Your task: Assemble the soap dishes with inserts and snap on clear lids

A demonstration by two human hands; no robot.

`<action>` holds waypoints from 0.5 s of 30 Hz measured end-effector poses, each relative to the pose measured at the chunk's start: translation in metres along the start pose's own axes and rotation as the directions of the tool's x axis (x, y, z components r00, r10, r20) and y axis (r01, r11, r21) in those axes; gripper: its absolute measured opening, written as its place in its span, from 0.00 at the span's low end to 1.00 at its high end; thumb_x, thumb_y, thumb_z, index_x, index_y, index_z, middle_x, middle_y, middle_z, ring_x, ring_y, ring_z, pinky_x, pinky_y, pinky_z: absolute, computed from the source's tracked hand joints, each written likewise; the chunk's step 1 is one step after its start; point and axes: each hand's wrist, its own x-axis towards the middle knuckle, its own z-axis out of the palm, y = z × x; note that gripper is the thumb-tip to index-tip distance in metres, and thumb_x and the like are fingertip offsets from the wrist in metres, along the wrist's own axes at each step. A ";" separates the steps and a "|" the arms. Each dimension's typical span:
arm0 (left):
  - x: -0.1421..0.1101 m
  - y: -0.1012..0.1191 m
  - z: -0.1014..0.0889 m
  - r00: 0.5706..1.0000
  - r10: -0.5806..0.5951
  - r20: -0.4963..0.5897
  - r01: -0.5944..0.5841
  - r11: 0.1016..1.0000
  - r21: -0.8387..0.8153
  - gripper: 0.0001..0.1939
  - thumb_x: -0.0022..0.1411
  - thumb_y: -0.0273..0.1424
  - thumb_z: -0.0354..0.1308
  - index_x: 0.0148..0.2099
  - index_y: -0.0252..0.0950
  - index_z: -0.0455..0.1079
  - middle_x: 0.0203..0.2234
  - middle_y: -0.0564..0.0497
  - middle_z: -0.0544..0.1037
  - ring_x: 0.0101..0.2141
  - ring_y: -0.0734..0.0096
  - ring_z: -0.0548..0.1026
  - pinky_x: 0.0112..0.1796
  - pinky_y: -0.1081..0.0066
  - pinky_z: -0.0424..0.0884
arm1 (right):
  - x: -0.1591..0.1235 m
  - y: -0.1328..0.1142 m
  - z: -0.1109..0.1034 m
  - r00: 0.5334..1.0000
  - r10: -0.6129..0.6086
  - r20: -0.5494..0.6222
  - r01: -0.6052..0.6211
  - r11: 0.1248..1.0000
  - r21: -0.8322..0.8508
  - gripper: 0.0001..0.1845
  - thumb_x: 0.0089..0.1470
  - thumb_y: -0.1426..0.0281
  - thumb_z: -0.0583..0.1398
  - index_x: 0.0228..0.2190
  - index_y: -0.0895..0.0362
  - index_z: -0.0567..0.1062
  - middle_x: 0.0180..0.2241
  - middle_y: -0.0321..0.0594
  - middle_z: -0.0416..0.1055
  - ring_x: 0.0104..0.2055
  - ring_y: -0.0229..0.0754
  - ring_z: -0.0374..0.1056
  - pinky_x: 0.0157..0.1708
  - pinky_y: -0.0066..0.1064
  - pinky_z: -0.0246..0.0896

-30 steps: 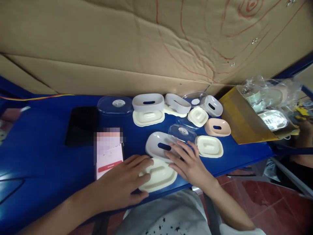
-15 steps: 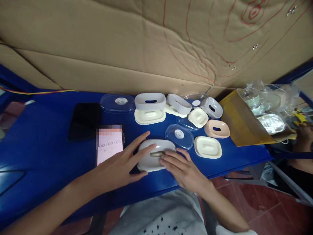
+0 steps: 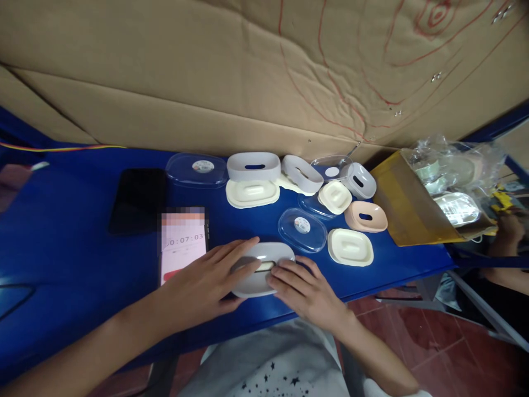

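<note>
A grey oval soap dish (image 3: 270,251) with a slot in its floor lies near the front edge of the table. Cream plastic shows through the slot. My left hand (image 3: 217,274) clasps the dish's left end, fingers over the rim and thumb at the near side. On the right end, the fingers of my right hand (image 3: 306,289) press together inside the dish, by the slot. Just behind are a clear lid (image 3: 316,237) with a round sticker and a cream tray (image 3: 350,247).
Several grey dishes (image 3: 253,165), a pink dish (image 3: 372,216) and cream trays (image 3: 253,194) stand farther back. At left lie a timer phone (image 3: 185,251) and a dark phone (image 3: 138,201). A cardboard box (image 3: 392,204) of wrapped pieces is at right, beyond it another person's arm (image 3: 510,234).
The grey dish sits slightly nearer to me, and cream now shows in its slot. My left hand's fingers have come closer together around its left end.
</note>
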 end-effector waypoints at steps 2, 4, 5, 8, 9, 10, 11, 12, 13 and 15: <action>-0.001 0.001 0.000 1.000 -0.018 0.009 0.018 1.000 -0.024 0.32 0.64 0.30 0.71 0.68 0.42 0.68 0.73 0.37 0.65 0.63 0.42 0.75 0.60 0.46 0.77 | 0.000 -0.002 0.002 1.000 0.011 -0.002 -0.011 1.000 -0.009 0.19 0.74 0.73 0.59 0.63 0.52 0.75 0.64 0.36 0.77 0.69 0.42 0.68 0.73 0.44 0.58; -0.001 0.001 0.000 0.999 -0.036 0.015 0.037 0.997 -0.063 0.32 0.66 0.35 0.71 0.69 0.43 0.68 0.73 0.38 0.65 0.64 0.42 0.74 0.61 0.46 0.77 | 0.000 -0.001 0.000 1.000 0.012 0.017 -0.012 1.000 -0.001 0.20 0.75 0.72 0.58 0.65 0.52 0.74 0.65 0.37 0.76 0.70 0.42 0.67 0.72 0.44 0.59; -0.002 0.001 0.001 0.999 -0.040 0.011 0.041 0.996 -0.076 0.32 0.67 0.36 0.70 0.70 0.44 0.68 0.73 0.39 0.65 0.64 0.42 0.75 0.61 0.45 0.77 | -0.001 0.002 -0.002 1.000 0.007 0.025 -0.008 1.000 0.015 0.21 0.76 0.69 0.58 0.66 0.52 0.73 0.65 0.38 0.76 0.71 0.43 0.66 0.72 0.44 0.59; -0.003 0.000 0.002 0.998 -0.060 -0.001 0.060 0.995 -0.081 0.29 0.69 0.34 0.68 0.70 0.45 0.69 0.73 0.40 0.65 0.63 0.43 0.75 0.61 0.45 0.76 | -0.001 0.026 -0.011 0.997 0.074 -0.011 -0.073 0.996 0.061 0.27 0.76 0.60 0.57 0.71 0.51 0.66 0.69 0.45 0.71 0.73 0.49 0.64 0.71 0.52 0.61; -0.003 -0.001 0.003 0.997 -0.072 -0.003 0.071 0.994 -0.078 0.28 0.69 0.33 0.67 0.69 0.45 0.69 0.73 0.40 0.65 0.63 0.43 0.75 0.61 0.45 0.76 | -0.001 0.037 -0.013 0.989 0.145 -0.033 -0.143 0.988 0.052 0.29 0.76 0.59 0.57 0.72 0.51 0.64 0.70 0.48 0.69 0.74 0.52 0.62 0.71 0.55 0.61; -0.004 -0.002 0.003 0.996 -0.090 0.000 0.090 0.993 -0.076 0.28 0.69 0.33 0.67 0.69 0.45 0.69 0.74 0.40 0.64 0.64 0.42 0.74 0.61 0.44 0.76 | -0.002 0.049 -0.016 0.973 0.228 -0.047 -0.227 0.974 0.030 0.32 0.75 0.59 0.58 0.74 0.49 0.61 0.72 0.50 0.66 0.75 0.56 0.60 0.71 0.59 0.60; -0.004 -0.003 0.003 0.994 -0.112 0.006 0.113 0.990 -0.080 0.28 0.69 0.32 0.67 0.69 0.45 0.69 0.74 0.40 0.64 0.65 0.42 0.73 0.62 0.43 0.75 | -0.002 0.061 -0.017 0.952 0.302 -0.049 -0.302 0.953 0.004 0.34 0.74 0.58 0.59 0.75 0.48 0.60 0.73 0.51 0.63 0.76 0.59 0.58 0.72 0.62 0.59; -0.004 -0.005 0.003 0.990 -0.138 0.016 0.139 0.986 -0.094 0.30 0.68 0.32 0.68 0.69 0.46 0.68 0.75 0.41 0.62 0.65 0.42 0.73 0.62 0.43 0.75 | -0.002 0.072 -0.019 0.934 0.356 -0.041 -0.357 0.934 -0.016 0.36 0.73 0.57 0.61 0.75 0.47 0.60 0.74 0.51 0.61 0.77 0.62 0.55 0.72 0.65 0.58; -0.005 -0.006 0.004 0.986 -0.165 0.026 0.167 0.978 -0.122 0.32 0.68 0.31 0.68 0.71 0.46 0.66 0.76 0.41 0.60 0.65 0.43 0.73 0.62 0.45 0.75 | -0.002 0.080 -0.020 0.920 0.391 -0.027 -0.392 0.920 -0.022 0.37 0.72 0.56 0.62 0.75 0.46 0.60 0.75 0.51 0.60 0.78 0.63 0.54 0.72 0.66 0.58; -0.004 -0.009 0.005 0.974 -0.223 0.048 0.228 0.949 -0.216 0.38 0.67 0.30 0.69 0.74 0.48 0.60 0.77 0.42 0.57 0.65 0.46 0.74 0.61 0.49 0.77 | -0.002 0.090 -0.023 0.905 0.424 -0.017 -0.423 0.905 0.039 0.36 0.70 0.55 0.64 0.73 0.46 0.62 0.74 0.51 0.60 0.77 0.63 0.57 0.71 0.63 0.61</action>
